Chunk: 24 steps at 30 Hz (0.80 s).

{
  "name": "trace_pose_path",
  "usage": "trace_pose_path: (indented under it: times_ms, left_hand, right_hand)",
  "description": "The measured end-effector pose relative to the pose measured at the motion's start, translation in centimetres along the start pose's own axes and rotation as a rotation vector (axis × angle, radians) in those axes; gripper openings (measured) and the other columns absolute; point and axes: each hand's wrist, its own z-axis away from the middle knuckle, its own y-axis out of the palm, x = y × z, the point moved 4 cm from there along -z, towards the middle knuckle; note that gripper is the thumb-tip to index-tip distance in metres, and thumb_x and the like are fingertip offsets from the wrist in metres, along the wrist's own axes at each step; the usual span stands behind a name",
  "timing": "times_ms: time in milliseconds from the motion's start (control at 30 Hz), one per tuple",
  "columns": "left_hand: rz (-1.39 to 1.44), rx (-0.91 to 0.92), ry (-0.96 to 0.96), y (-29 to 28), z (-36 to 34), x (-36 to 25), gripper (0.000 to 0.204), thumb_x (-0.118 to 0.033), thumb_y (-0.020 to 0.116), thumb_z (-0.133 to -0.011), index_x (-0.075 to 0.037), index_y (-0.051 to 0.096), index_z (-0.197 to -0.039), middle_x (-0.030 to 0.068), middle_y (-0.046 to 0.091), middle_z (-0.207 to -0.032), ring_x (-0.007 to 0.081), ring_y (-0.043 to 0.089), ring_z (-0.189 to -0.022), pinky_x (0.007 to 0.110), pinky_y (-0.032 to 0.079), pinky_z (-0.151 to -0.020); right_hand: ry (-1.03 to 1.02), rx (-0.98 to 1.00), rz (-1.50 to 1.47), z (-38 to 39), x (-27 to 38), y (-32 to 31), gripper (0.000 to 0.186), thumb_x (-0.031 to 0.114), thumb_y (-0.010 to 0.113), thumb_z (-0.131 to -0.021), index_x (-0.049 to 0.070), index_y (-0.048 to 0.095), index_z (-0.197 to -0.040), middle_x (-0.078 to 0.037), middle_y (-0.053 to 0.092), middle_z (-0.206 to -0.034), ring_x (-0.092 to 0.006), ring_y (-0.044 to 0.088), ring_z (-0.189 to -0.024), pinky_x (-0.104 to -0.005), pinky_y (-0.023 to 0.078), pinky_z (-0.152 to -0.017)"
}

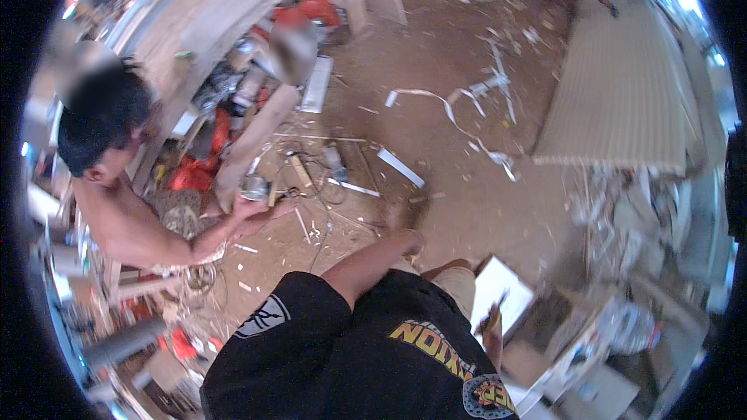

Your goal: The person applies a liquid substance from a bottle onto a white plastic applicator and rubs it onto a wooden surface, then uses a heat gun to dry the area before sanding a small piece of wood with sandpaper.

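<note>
My right hand (490,328) is closed around a slim dark tool (504,296), its kind too small to make out. Under that tool lies a white panel (495,284), tilted, at the lower right. My left arm reaches forward from a black sleeve, and my left hand (412,244) is near my legs over the brown floor. Its fingers are blurred, and I see nothing in it. To the left, a shirtless co-worker holds a round silvery object (255,187) with a wooden piece against it.
A long wooden bench (226,12) runs along the upper left, with red-orange bags (194,173) below it. Cords and offcuts litter the dirt floor. A ribbed beige panel (622,93) is at the right, a person bending beside it. Boards and plastic wrap (626,325) crowd the lower right.
</note>
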Motion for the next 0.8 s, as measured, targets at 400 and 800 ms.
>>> trace_pose_path:
  times_ms: [400,800]
  left_hand:
    - [0.05,-0.48,-0.399,-15.7,-7.9,-8.3,0.046,-0.037,0.075,-0.081,-0.006,0.066,-0.114,0.0162,0.071,-0.104,0.0319,0.068,-0.094,0.046,0.053,-0.078]
    - [0.6,-0.289,-0.595,-24.3,-18.5,-4.7,0.046,-0.025,0.069,-0.09,-0.006,0.06,-0.131,0.0139,0.069,-0.119,0.0244,0.068,-0.093,0.039,0.055,-0.079]
  right_hand:
    - [0.238,0.083,0.304,-37.8,15.5,-15.8,0.04,0.044,0.051,-0.1,0.005,0.056,-0.105,-0.002,0.049,-0.063,-0.0195,0.05,-0.05,-0.0382,0.045,-0.046]
    - [-0.359,0.431,-0.205,-74.5,67.9,10.6,0.014,0.014,0.065,-0.092,0.008,0.055,-0.101,-0.005,0.059,-0.08,-0.0165,0.06,-0.068,-0.0341,0.051,-0.058]
